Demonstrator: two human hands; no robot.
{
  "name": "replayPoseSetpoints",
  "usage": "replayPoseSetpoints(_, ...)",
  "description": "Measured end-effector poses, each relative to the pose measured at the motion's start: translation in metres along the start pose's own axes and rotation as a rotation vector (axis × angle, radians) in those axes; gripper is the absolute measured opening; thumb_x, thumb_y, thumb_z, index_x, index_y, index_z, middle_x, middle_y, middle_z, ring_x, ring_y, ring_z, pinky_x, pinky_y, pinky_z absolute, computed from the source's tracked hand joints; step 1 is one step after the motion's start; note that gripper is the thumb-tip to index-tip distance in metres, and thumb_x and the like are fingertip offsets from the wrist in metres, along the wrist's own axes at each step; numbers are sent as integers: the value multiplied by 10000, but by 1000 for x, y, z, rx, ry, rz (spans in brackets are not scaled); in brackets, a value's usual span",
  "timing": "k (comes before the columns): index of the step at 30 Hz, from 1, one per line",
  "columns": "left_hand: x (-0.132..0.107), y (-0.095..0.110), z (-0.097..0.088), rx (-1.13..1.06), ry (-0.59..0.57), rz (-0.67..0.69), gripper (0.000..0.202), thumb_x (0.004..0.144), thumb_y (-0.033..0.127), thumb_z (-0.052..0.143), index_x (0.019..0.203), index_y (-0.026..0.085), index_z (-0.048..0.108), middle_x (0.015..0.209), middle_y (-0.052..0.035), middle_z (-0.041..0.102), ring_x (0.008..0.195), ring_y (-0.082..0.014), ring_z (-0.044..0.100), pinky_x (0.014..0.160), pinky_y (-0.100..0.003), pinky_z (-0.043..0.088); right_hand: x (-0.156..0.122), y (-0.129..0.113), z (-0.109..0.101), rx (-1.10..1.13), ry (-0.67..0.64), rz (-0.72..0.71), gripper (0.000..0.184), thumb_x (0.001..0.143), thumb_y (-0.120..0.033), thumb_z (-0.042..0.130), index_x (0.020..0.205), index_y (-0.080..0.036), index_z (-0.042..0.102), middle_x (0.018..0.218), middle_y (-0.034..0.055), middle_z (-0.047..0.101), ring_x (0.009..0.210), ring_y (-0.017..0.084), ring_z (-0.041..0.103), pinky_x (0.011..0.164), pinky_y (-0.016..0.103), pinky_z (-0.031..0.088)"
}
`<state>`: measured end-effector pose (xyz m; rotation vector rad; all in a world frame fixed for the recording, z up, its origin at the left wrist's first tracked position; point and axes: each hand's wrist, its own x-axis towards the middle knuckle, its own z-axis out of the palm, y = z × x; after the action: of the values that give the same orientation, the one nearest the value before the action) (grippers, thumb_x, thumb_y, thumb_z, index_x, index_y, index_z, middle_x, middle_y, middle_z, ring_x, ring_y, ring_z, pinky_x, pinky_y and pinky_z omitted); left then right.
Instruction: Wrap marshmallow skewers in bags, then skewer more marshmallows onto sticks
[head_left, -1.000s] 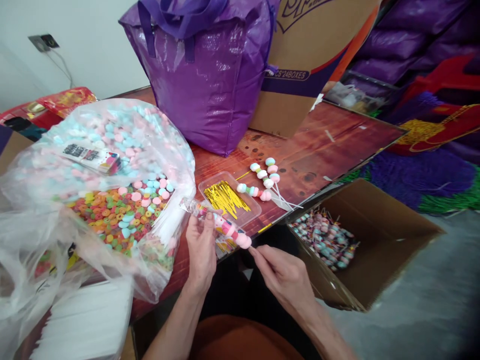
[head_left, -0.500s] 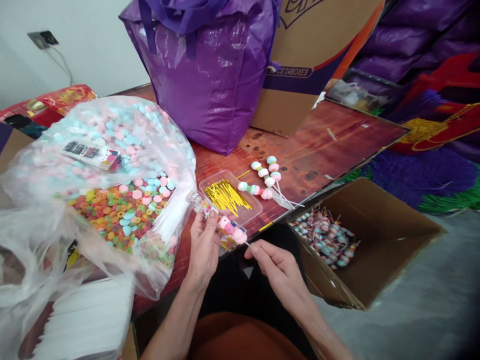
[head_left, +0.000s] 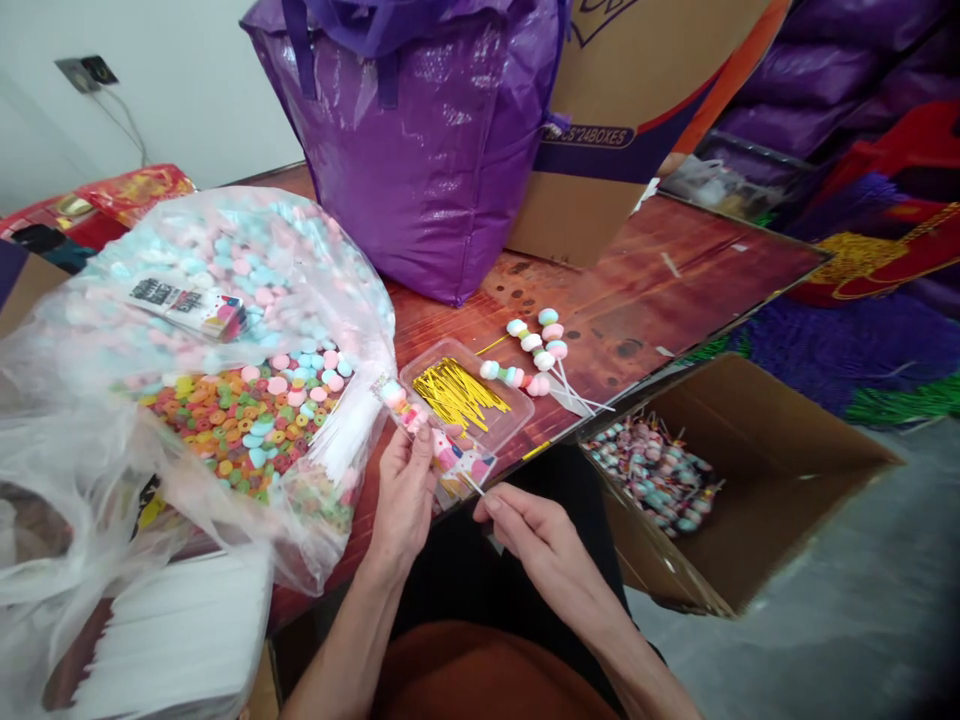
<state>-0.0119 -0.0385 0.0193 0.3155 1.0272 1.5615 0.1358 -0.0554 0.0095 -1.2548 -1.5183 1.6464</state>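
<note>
My left hand [head_left: 405,490] is closed around a small clear printed bag [head_left: 478,463] near the table's front edge. A candy skewer [head_left: 403,405] of pastel and coloured pieces lies inside the bag, its far end showing beyond my fingers. My right hand [head_left: 536,535] pinches the skewer's thin stick [head_left: 471,484] close to the bag's mouth. Just behind the bag, a clear plastic tray [head_left: 517,425] holds gold twist ties [head_left: 457,395]. Several more candy skewers [head_left: 517,377] lie to the tray's right, sticks towards the table edge.
On the left, a large clear plastic bag [head_left: 292,230] contains marshmallows, ring gummies [head_left: 217,430] and white sticks [head_left: 341,430]. A purple bag [head_left: 420,190] and cardboard carton [head_left: 559,215] stand behind. Below right, an open cardboard box [head_left: 787,460] contains wrapped skewers [head_left: 660,470].
The candy skewer has slid up and left, deeper into the clear bag. My right hand has moved left with the stick, closer to my left hand. The view has shifted slightly.
</note>
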Motion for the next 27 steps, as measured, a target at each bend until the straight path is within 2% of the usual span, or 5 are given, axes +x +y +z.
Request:
replayPoseSetpoints(10,-13,-12,-10,134,-70,-33,345,827,443,736,996,142,736,914,-111,767,909,-236,727,834,-360,560,10,-4,27,161,36,-48,415,953,-515,501,720,-175,550,544,-68,346,491,88,282,462,236,219)
replayPoseSetpoints(17,-16,-13,-12,133,-56,47,303,859,394,708,1037,154,758,1041,-104,764,1027,-233,683,952,-362,506,19,-9,33,130,48,-61,403,967,-498,497,716,-186,542,564,-45,441,517,98,366,494,231,301)
replayPoseSetpoints(21,-20,-13,-15,186,-49,127,288,877,384,695,1078,186,750,1073,-84,749,1052,-221,663,985,-351,485,27,-17,47,316,152,-25,416,890,-545,613,694,-199,490,613,-47,451,528,85,344,469,211,276)
replayPoseSetpoints(25,-24,4,-24,44,-136,59,315,855,408,722,1076,185,746,1049,-96,726,1003,-209,652,965,-354,487,31,-32,56,550,11,111,436,887,-568,574,661,-208,477,471,-119,241,434,64,131,415,219,140)
replayPoseSetpoints(27,-23,14,-29,-55,-148,1,317,820,409,759,1044,186,744,972,-78,707,899,-186,642,864,-332,517,33,-42,52,436,-116,82,402,921,-507,522,666,-197,522,440,-108,287,409,70,182,426,223,180)
